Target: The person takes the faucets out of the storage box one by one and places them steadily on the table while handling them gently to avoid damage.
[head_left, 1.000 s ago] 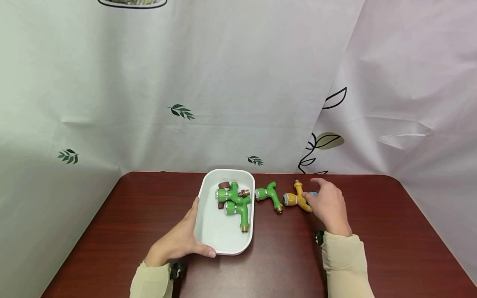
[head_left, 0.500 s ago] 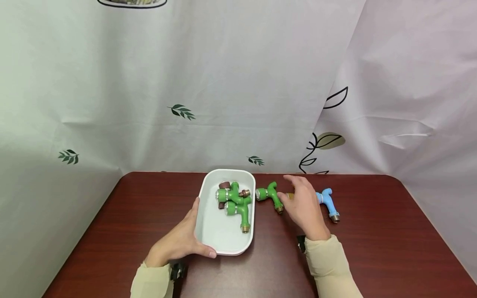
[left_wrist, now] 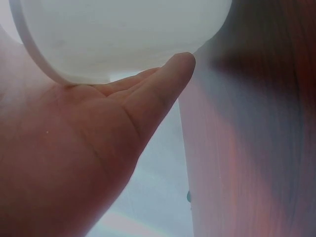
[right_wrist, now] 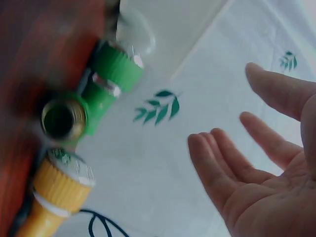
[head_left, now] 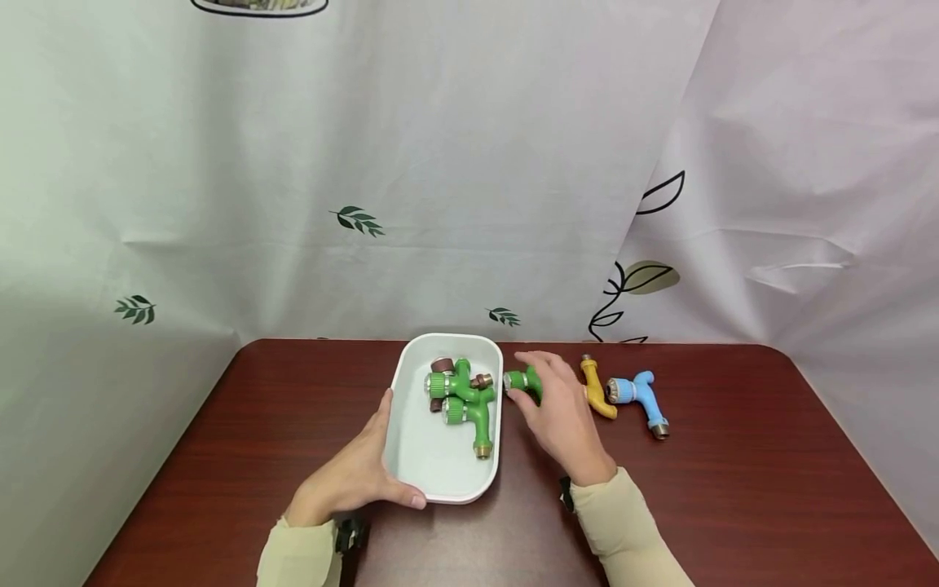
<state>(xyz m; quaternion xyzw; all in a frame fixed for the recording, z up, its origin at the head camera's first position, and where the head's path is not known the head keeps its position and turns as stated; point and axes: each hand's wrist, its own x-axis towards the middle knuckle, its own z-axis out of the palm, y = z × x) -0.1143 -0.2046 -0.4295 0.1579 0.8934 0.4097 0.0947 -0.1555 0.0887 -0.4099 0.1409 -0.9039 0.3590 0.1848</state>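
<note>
Cream sleeves [head_left: 297, 556] enter at the bottom of the frame, either side of centre. Your left hand [head_left: 354, 471], left of lower centre, lies open against the white tray [head_left: 418, 465], fingers extended along its left wall and thumb at its near corner. Your right hand [head_left: 563, 417], right of centre, is open too, its fingers parted around nothing in the right wrist view. It hovers by the loose green tap [head_left: 517, 381], which lies on the table just right of the tray and is partly hidden by you. Inside the tray, the nearer green tap [head_left: 478, 417] touches the farther green tap [head_left: 456, 385]; a brown fitting [head_left: 442, 365] shows from beneath. Right of your hand lie the yellow tap [head_left: 597, 395], partly covered, and the blue tap [head_left: 640, 397]. The red-brown table [head_left: 748, 456] reaches back to a pale cloth [head_left: 477, 155], printed with leaves, across the upper frame.
</note>
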